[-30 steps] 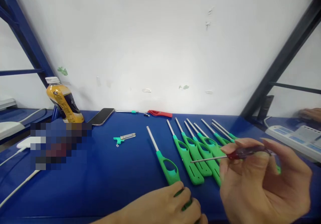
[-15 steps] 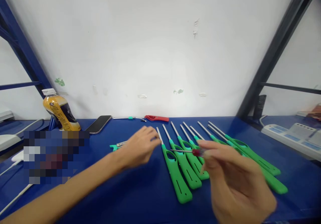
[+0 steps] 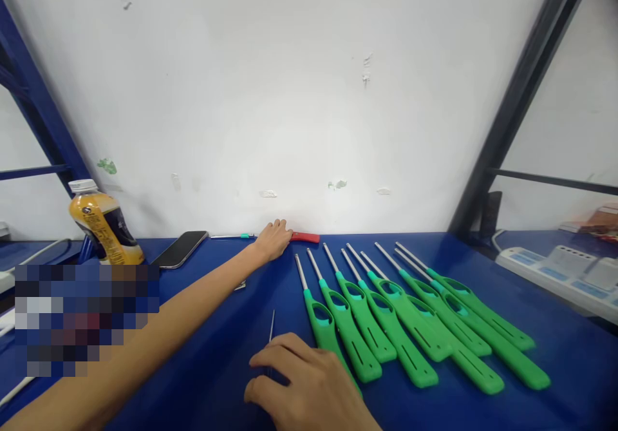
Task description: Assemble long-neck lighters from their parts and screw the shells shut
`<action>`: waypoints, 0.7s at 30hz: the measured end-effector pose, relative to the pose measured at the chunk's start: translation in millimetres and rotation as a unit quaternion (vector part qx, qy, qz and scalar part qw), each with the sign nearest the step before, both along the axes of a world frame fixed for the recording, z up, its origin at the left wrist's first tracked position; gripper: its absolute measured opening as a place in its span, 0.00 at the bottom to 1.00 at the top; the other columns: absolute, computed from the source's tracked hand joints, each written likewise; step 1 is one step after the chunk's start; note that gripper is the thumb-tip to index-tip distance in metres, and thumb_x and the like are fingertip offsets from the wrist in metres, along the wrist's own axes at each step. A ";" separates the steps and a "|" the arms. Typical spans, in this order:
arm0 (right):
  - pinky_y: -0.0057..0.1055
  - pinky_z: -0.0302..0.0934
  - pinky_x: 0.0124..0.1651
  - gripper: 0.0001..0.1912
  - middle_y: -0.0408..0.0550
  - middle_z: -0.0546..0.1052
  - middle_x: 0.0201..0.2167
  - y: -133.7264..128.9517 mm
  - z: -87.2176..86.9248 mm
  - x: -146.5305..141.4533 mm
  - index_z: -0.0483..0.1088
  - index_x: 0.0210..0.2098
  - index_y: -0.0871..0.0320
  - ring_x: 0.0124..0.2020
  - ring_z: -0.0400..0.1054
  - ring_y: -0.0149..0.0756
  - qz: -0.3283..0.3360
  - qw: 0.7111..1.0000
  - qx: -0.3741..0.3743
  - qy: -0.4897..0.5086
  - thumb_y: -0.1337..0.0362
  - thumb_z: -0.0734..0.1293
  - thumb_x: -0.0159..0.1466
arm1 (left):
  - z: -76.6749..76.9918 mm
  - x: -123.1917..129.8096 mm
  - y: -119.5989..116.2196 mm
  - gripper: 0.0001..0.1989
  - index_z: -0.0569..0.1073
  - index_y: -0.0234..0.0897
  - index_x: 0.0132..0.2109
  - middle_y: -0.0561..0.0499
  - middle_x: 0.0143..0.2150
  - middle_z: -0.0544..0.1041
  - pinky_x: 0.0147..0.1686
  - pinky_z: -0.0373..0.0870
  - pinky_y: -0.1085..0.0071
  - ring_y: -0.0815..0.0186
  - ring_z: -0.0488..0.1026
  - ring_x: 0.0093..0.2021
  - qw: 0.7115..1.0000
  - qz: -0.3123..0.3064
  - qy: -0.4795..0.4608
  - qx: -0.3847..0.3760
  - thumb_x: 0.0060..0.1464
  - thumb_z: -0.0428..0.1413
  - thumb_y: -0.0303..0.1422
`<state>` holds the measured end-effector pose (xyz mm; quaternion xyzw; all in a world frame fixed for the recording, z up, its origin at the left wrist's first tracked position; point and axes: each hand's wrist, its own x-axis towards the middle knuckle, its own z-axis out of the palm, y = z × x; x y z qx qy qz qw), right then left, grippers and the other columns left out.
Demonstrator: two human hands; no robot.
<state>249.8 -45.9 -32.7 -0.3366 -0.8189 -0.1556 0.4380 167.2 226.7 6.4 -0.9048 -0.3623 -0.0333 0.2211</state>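
My left hand [image 3: 274, 239] reaches to the back of the table, fingers bent over the trigger end of a red lighter [image 3: 306, 238]. A thin metal tube with a teal collar [image 3: 244, 236] lies just left of that hand. Near the front edge, my right hand [image 3: 309, 383] is curled around a small screwdriver [image 3: 271, 326]. Its shaft points up and away, while the handle is hidden by my fingers. Several green long-necked lighters [image 3: 360, 318] lie fanned out to the right, metal tubes toward the wall. My right hand partly covers the leftmost one [image 3: 322, 328].
A black phone [image 3: 182, 250] and a yellow drink bottle [image 3: 105, 225] are at the left, beside a blurred-out patch. Small metal pieces [image 3: 240, 285] show partly under my left forearm. Beyond the dark post at right is a white power strip [image 3: 555, 276].
My left hand has moved back from beside the green lighters to the red lighter. My right hand has moved left and down, turning the screwdriver from pointing left to pointing away.
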 end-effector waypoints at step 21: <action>0.36 0.70 0.46 0.08 0.42 0.81 0.42 5.6 -4.1 19.6 0.77 0.43 0.52 0.47 0.77 0.40 -0.115 0.966 -0.226 -0.045 0.72 0.71 0.70 | -0.8 -46.4 -59.0 0.18 0.75 0.37 0.62 0.43 0.61 0.78 0.54 0.81 0.52 0.55 0.80 0.55 0.998 0.006 -0.035 -0.045 0.71 0.62 0.40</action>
